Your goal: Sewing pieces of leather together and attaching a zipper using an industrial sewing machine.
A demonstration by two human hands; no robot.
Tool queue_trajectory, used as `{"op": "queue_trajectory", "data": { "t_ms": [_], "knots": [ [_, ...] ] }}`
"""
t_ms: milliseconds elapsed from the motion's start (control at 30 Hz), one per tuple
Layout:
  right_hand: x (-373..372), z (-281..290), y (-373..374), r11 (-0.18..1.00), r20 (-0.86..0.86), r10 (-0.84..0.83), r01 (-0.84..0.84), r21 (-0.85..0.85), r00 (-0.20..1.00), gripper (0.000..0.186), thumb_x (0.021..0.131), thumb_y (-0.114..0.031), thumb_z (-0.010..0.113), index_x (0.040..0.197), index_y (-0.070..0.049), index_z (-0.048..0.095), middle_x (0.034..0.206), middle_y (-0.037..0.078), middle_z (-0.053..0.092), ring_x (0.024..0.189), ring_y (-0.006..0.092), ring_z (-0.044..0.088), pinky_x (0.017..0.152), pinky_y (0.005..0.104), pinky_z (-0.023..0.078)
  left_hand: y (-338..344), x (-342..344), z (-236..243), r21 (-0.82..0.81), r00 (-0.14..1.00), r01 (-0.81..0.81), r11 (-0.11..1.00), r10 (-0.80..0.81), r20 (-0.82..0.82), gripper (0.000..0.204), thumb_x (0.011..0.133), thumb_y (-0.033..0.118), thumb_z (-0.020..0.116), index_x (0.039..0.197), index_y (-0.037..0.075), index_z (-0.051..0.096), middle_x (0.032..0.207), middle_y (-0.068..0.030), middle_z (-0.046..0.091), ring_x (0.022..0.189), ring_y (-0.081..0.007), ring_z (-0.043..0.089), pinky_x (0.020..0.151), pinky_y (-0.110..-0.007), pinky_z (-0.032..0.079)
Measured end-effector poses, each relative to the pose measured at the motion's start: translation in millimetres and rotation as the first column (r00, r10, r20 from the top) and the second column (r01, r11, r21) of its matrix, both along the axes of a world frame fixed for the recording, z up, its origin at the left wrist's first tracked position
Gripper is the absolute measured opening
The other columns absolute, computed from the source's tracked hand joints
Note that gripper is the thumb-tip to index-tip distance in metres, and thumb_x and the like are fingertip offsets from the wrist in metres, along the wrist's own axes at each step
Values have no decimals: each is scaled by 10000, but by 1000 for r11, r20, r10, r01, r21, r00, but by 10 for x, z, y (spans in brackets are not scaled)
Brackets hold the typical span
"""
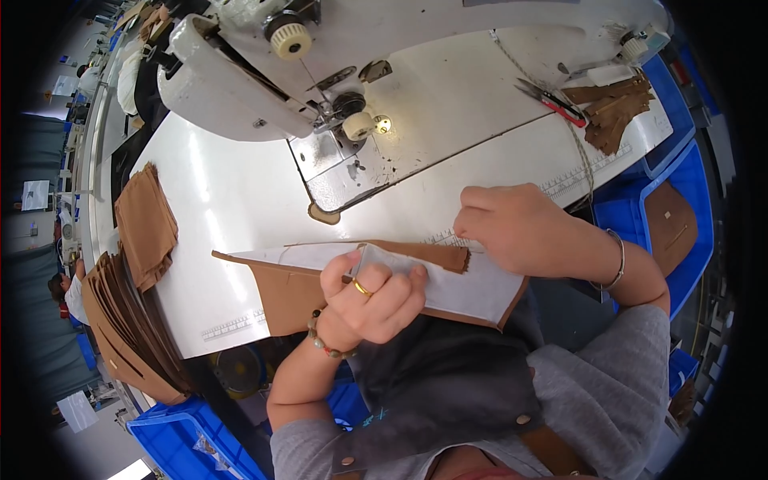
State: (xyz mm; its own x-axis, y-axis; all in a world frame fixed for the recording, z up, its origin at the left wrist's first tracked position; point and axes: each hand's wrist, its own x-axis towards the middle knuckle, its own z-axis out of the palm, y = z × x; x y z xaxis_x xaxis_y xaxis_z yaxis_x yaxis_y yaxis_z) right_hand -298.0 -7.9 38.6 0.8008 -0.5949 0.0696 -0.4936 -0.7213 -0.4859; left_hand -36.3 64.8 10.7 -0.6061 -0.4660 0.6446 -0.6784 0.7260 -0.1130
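My left hand (374, 300), with a ring on one finger, grips a brown panel with a white lining (488, 290) near its middle, fingers curled over it. The panel lies across the table's front edge, and part of it hangs over my apron. A narrow brown strip (432, 254) runs along the panel's far side and ends in a ragged edge. My right hand (516, 228) is raised just past that end of the strip, its fingers pinched together. Whatever those fingers hold, if anything, is too small or hidden to make out.
A sewing machine (240, 88) stands over the white table (216, 192). Brown pieces are stacked at left (148, 228), with a thicker fanned stack (128, 320) nearer me. Red-handled snips (562, 108) and brown scraps (612, 116) lie at far right. Blue bins (696, 204) flank the table.
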Motion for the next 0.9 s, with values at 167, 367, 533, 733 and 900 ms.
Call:
{"op": "queue_trajectory", "data": {
  "t_ms": [167, 367, 533, 733, 900],
  "knots": [
    [-95, 52, -44, 985, 201, -86, 53, 163, 976, 77, 924, -104, 632, 966, -61, 680, 930, 86, 609, 805, 311, 662, 701, 403, 540, 94, 42, 12, 10, 999, 11, 1000, -12, 33, 306, 633, 171, 737, 935, 185, 783, 729, 58, 431, 710, -106, 513, 996, -487, 364],
    [-99, 32, 40, 978, 156, 32, -64, 200, 987, 102, 962, -127, 627, 1007, -73, 701, 965, 74, 632, 831, 294, 677, 704, 399, 543, 113, 63, 0, -9, 999, 22, 1000, -22, 40, 340, 626, 170, 732, 959, 191, 796, 756, 53, 417, 717, -101, 516, 998, -495, 361],
    [-38, -13, 85, 988, 124, -14, -5, 154, 992, 79, 943, -100, 689, 988, -37, 676, 912, 83, 630, 775, 293, 656, 689, 356, 527, 94, 51, -4, 3, 1000, 12, 1000, -12, 17, 316, 643, 166, 732, 952, 186, 796, 749, 53, 420, 711, -98, 517, 1023, -501, 354],
    [-81, -78, 94, 401, 254, -348, -101, 910, 903, 88, 1034, -107, 568, 990, -56, 624, 845, -20, 556, 726, 102, 537, 676, 253, 444, 87, 78, 5, 21, 1000, 27, 999, -27, -1, 299, 651, 157, 746, 946, 170, 794, 733, 52, 422, 700, -97, 510, 1026, -501, 349],
    [-163, -257, 195, -55, 211, -560, -290, 955, 801, 180, 1011, -210, 575, 921, -59, 610, 784, -46, 485, 629, 33, 379, 539, 204, 302, 74, 75, -5, 17, 997, 72, 997, -72, 8, 274, 676, 138, 760, 946, 170, 792, 735, 53, 423, 690, -98, 508, 1013, -494, 352]
  ]
}}
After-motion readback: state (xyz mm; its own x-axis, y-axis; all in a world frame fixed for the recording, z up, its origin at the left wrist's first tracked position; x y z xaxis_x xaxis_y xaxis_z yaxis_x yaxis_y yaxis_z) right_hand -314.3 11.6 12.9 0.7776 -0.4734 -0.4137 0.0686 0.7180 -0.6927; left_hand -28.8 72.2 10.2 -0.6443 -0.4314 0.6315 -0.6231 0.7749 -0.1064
